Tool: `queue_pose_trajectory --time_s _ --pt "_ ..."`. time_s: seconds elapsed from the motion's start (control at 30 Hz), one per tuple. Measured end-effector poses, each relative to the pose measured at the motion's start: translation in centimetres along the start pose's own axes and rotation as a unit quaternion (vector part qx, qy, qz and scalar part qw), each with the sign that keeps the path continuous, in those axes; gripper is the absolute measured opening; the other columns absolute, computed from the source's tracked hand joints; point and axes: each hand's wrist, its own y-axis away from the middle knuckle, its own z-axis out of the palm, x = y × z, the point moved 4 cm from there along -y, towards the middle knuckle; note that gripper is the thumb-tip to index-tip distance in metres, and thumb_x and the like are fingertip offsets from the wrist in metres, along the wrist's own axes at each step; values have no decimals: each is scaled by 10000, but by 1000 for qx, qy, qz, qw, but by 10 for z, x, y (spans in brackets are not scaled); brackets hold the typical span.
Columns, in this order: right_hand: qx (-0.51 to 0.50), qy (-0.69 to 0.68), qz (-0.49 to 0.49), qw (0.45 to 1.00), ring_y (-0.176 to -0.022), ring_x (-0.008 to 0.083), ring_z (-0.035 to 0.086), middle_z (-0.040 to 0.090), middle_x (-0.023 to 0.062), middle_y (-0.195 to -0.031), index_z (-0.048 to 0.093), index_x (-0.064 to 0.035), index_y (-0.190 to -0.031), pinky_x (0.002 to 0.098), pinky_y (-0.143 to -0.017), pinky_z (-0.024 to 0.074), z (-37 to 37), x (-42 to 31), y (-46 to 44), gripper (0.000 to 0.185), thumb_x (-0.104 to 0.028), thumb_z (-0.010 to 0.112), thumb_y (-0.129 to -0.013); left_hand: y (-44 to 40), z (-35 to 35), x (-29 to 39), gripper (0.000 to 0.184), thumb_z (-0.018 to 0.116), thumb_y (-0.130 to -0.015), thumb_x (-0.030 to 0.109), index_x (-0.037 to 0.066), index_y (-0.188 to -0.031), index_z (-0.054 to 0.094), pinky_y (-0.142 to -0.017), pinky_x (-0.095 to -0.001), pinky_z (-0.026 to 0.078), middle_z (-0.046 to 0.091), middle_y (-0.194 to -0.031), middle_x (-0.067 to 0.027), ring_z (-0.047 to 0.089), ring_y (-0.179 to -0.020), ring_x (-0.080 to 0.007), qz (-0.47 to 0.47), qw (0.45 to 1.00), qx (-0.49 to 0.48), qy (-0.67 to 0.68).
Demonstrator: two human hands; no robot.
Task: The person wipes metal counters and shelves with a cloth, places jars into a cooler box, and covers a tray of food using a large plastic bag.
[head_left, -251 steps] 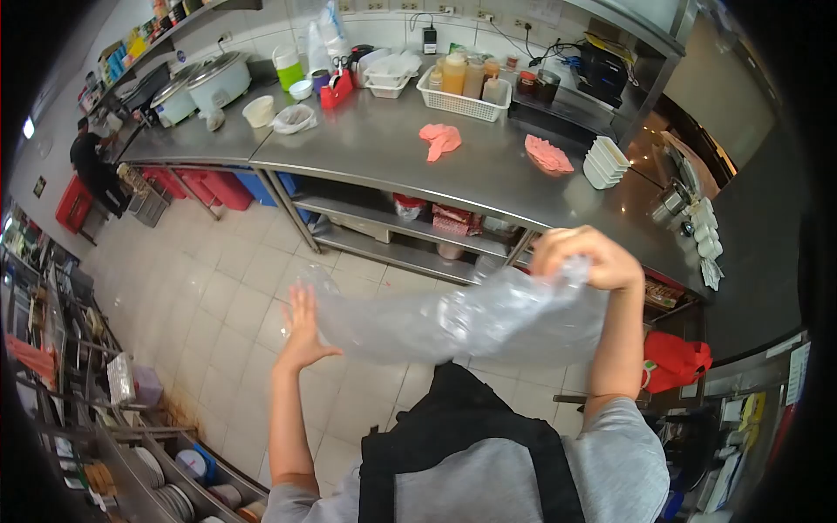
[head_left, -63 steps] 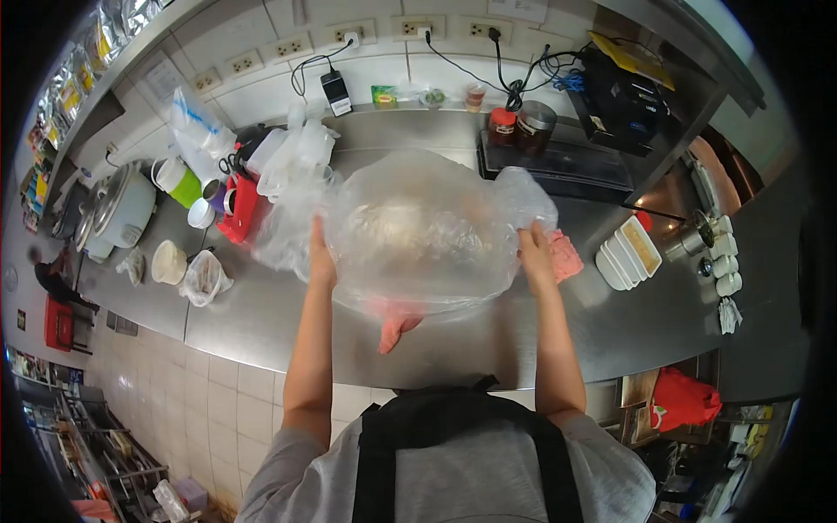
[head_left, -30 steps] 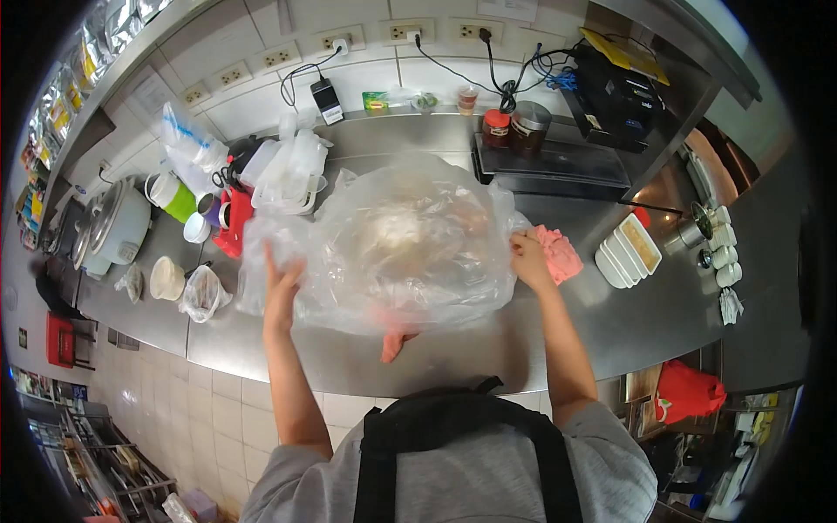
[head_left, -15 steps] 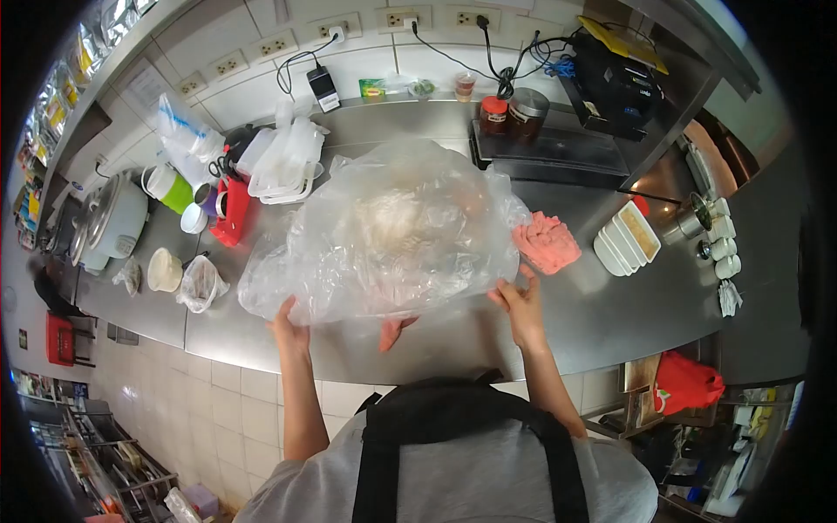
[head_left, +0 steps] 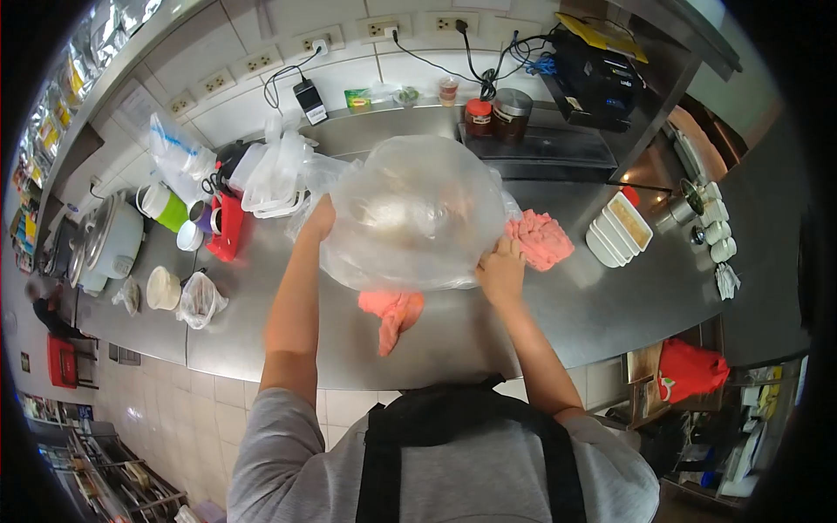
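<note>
A large clear plastic bag (head_left: 410,218), puffed out with air, lies over the middle of the steel counter. Something pale inside it shows only dimly. My left hand (head_left: 323,218) is closed on the bag's upper left side, its fingertips partly hidden by plastic. At the lower right edge my right hand (head_left: 501,268) has its fingers bent round the plastic. A pink cloth (head_left: 392,315) lies crumpled just in front of the bag. Close beyond my right hand sits a folded pink cloth (head_left: 540,240).
On the left stand plastic containers (head_left: 275,179), a red holder with scissors (head_left: 227,228), tubs and a rice cooker (head_left: 118,237). Stacked white trays (head_left: 617,231) are on the right. Jars (head_left: 512,113) rest on a dark appliance at the back. A person (head_left: 54,309) is far left.
My left hand has moved up and inward along the bag, and my right hand slightly inward. The bag has become rounder and narrower, its left part drawn in, uncovering more of the front pink cloth.
</note>
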Motion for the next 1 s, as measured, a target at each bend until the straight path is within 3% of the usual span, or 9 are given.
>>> queue_pose_trajectory --time_s 0.1,0.2,0.27,0.5,0.57,0.67,0.7,0.87,1.0 --pt "-45 -171 -60 982 -1097 279 482 575 88 -1002 689 -72 -965 391 -954 384 12 38 -7 251 -202 720 -753 -12 2 -11 433 540 -910 172 -12 -1301 507 -865 -350 508 604 -1193 -124 605 -1023 -204 8 992 -80 -102" --pt "-228 -480 44 846 -1150 216 478 548 80 -1130 636 -77 -1123 390 -963 393 3 86 -34 391 -313 714 -821 4 14 15 408 491 -938 201 0 -1291 518 -841 -371 523 622 -1161 -105 624 -990 -204 68 941 -132 -304" --pt "-112 -582 119 797 -1197 194 464 513 91 -1245 532 -81 -1271 369 -974 399 -12 82 -51 520 -420 617 -886 0 16 18 409 489 -938 206 5 -1292 518 -841 -372 523 621 -1166 -104 622 -996 -204 86 916 -162 -357" --pt "-222 -790 174 544 -1334 200 381 368 157 -1468 289 -30 -1464 366 -1057 348 80 15 -87 727 -563 329 -972 -10 -9 -12 413 485 -937 224 22 -1296 521 -842 -376 524 615 -1185 -99 618 -1016 -203 114 952 -147 -243" --pt "-245 -745 197 589 -1350 203 358 354 151 -1479 285 -3 -1457 383 -1076 327 107 18 -102 691 -500 339 -979 -6 -19 -23 415 484 -937 229 27 -1297 521 -842 -377 524 614 -1190 -98 616 -1021 -202 116 979 -102 -132" --pt "-324 -704 252 579 -1297 224 429 423 132 -1435 343 -1 -1428 403 -1061 353 84 9 -95 623 -432 354 -977 14 -7 -16 411 515 -923 209 40 -1298 526 -817 -356 529 609 -1194 -83 616 -990 -193 -146 957 -71 241" --pt "-355 -695 265 566 -1267 233 470 460 124 -1409 373 -7 -1415 409 -1049 370 64 0 -96 600 -414 359 -974 6 -8 -29 415 520 -928 223 36 -1298 523 -807 -353 530 608 -1193 -84 617 -974 -194 -114 973 -78 187" --pt "-61 -170 44 983 -885 379 668 685 195 -1002 663 -60 -1063 453 -814 514 83 49 -133 353 -335 522 -893 -16 -4 -52 426 525 -942 256 25 -1300 517 -795 -344 528 606 -1196 -85 618 -953 -198 1 996 -84 -35" --pt "142 -111 116 977 -877 362 661 690 188 -895 676 -86 -987 464 -751 513 -82 15 -127 268 -299 588 -851 -15 10 -28 427 520 -948 263 22 -1301 514 -807 -341 523 604 -1201 -85 617 -966 -200 0 993 -77 -93"
